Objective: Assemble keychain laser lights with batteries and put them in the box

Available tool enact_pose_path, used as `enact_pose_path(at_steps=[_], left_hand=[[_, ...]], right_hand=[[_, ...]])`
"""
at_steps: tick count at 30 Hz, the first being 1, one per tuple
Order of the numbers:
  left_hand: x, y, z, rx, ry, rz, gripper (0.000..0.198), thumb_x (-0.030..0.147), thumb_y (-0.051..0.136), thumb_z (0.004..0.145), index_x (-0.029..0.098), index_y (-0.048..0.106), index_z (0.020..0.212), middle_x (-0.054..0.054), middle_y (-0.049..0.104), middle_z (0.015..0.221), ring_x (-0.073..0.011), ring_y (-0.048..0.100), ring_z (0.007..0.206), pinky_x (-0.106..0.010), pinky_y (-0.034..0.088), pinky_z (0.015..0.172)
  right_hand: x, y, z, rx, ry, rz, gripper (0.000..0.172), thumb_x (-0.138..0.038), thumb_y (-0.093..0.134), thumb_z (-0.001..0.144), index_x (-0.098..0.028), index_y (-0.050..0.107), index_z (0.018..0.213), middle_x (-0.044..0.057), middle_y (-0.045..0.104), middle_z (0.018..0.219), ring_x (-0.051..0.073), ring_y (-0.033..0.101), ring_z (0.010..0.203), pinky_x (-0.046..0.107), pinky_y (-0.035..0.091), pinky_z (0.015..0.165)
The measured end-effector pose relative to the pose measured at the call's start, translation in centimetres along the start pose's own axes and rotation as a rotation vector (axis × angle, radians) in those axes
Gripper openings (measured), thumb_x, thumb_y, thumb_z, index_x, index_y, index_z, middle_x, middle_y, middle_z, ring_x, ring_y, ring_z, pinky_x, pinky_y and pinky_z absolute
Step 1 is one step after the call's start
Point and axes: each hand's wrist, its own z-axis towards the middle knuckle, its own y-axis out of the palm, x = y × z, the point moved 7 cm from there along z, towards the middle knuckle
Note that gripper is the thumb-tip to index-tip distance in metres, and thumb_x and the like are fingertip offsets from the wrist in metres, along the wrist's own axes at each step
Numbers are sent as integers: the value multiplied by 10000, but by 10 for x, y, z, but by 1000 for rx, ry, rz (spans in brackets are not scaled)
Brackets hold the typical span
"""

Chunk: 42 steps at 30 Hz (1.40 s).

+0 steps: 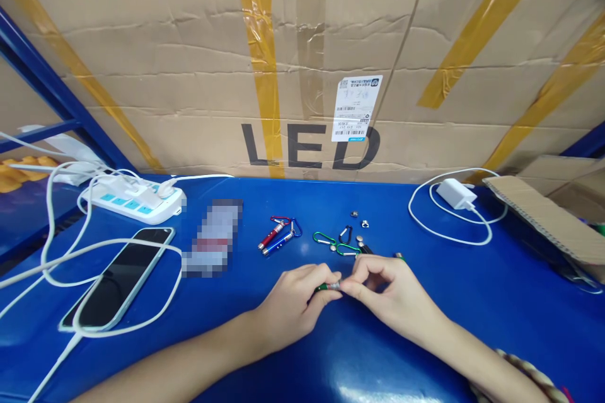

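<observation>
A small green metal tube (327, 287), like the body of a mini keychain flashlight, is pinched between the thumb and fingers of my left hand (297, 299). A silvery section with print shows toward its right end. My right hand (394, 296) is closed in a pinch right at that end; what its fingertips hold is hidden. Just beyond the hands lie green carabiner clips (324, 238), a black clip (346, 233) and small silver caps (364, 224). A dark tube (365, 249) and a green tube end (399, 256) are partly covered by my right hand.
Left of the hands lie a red mini flashlight (271, 235) and a blue one (278, 244) with clips. Farther left are a phone (125, 274), looping white cables and a power strip (137, 198). A white charger (456, 194) and cardboard (543, 214) sit right; a large carton (189, 75) walls the back.
</observation>
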Motion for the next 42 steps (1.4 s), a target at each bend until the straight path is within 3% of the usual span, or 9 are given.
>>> enact_pose_path(at_steps=[3, 5, 8, 14, 19, 23, 32, 42], left_hand=[[2, -1, 1, 8, 16, 28, 139, 154, 473, 903, 185, 566, 805, -34, 672, 788, -177, 632, 760, -256, 476, 714], [5, -1, 1, -1, 22, 30, 123, 141, 482, 904, 191, 593, 924, -32, 692, 869, -171, 636, 806, -246, 473, 744], [10, -3, 3, -13, 34, 43, 205, 116, 472, 910, 203, 602, 1042, -22, 702, 953, -163, 633, 847, -237, 462, 780], [11, -4, 3, -20, 1, 46, 188, 118, 470, 908, 158, 622, 1011, -42, 700, 935, -165, 634, 853, -218, 453, 776], [6, -6, 4, 12, -43, -3, 175, 138, 443, 918, 156, 598, 997, -40, 686, 906, -147, 633, 810, -199, 451, 752], [5, -4, 5, -19, -67, 1, 161, 157, 433, 924, 162, 590, 957, -26, 664, 844, -145, 620, 762, -200, 440, 709], [5, 3, 2, -167, -93, -39, 133, 121, 418, 913, 183, 535, 905, -25, 682, 934, -146, 639, 829, -195, 435, 724], [5, 2, 1, -164, -61, 10, 129, 117, 436, 908, 198, 532, 881, -31, 703, 994, -169, 658, 917, -214, 453, 758]], right_hand=[[10, 9, 0, -89, 171, 115, 482, -605, 628, 694, -173, 505, 519, 3, 550, 490, 96, 468, 423, 210, 371, 411], [10, 9, 0, -99, 176, 137, 486, -604, 629, 693, -170, 502, 515, 0, 547, 483, 94, 475, 436, 205, 378, 426], [3, 3, 2, -51, 87, 82, 475, -577, 635, 709, -165, 518, 503, -10, 542, 470, 83, 458, 435, 192, 365, 426], [-14, -15, 2, 67, -136, -137, 390, -507, 698, 700, -157, 617, 549, -5, 569, 471, 87, 492, 427, 179, 376, 402], [-26, -21, -1, 53, -349, -135, 223, -391, 731, 719, -179, 721, 787, 19, 665, 650, 96, 574, 506, 173, 437, 436], [-31, -20, -3, 47, -485, -121, 169, -334, 684, 782, -180, 728, 727, 32, 683, 692, 106, 622, 593, 175, 468, 513], [-27, -11, -7, -89, -523, -134, 195, -270, 596, 863, -180, 698, 724, 16, 646, 743, 83, 614, 650, 164, 454, 585], [-21, -4, -8, -94, -476, -193, 251, -337, 570, 880, -184, 686, 718, 19, 653, 685, 104, 607, 628, 196, 446, 584]])
